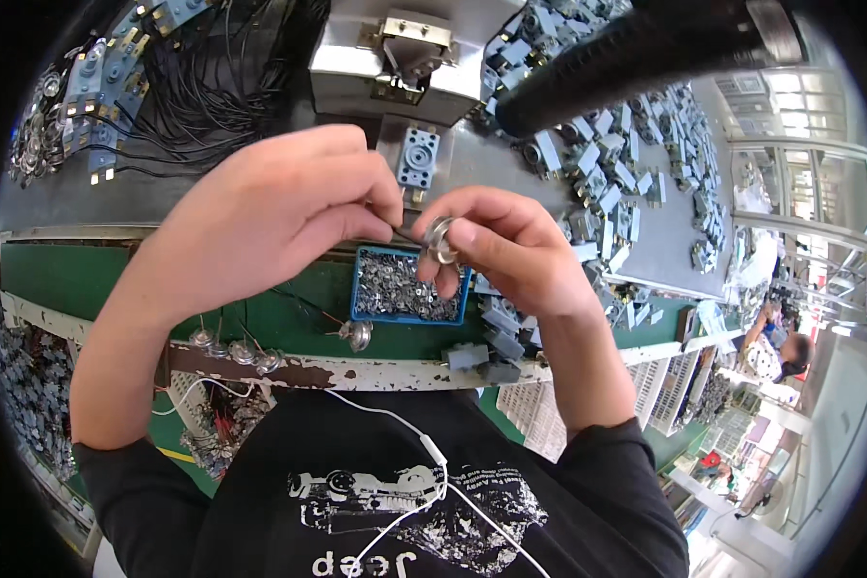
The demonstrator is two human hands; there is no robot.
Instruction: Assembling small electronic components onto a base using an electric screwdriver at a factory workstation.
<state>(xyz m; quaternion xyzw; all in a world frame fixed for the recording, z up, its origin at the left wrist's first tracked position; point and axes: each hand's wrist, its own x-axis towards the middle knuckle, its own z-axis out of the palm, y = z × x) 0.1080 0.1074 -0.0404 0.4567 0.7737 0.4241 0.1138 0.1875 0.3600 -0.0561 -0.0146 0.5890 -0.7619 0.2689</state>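
Note:
My right hand (510,246) pinches a round, silvery metal part (440,239) between thumb and fingers, above a blue tray (355,289). Close on its left, my left hand (303,188) has thumb and forefinger closed on what looks like a thin dark wire (406,233) leading to that part. Just beyond the fingertips, a flat grey-blue housing (419,157) with a round centre lies in front of a metal fixture (414,58). Many small metal pieces (404,284) fill the tray.
Grey-blue housings (607,169) are heaped at the right; more, with black wires (212,111), lie at the far left. Several round metal parts (244,353) sit along the near bench edge (395,374). A dark tube (635,63) crosses the upper right. Another person (775,352) is at the far right.

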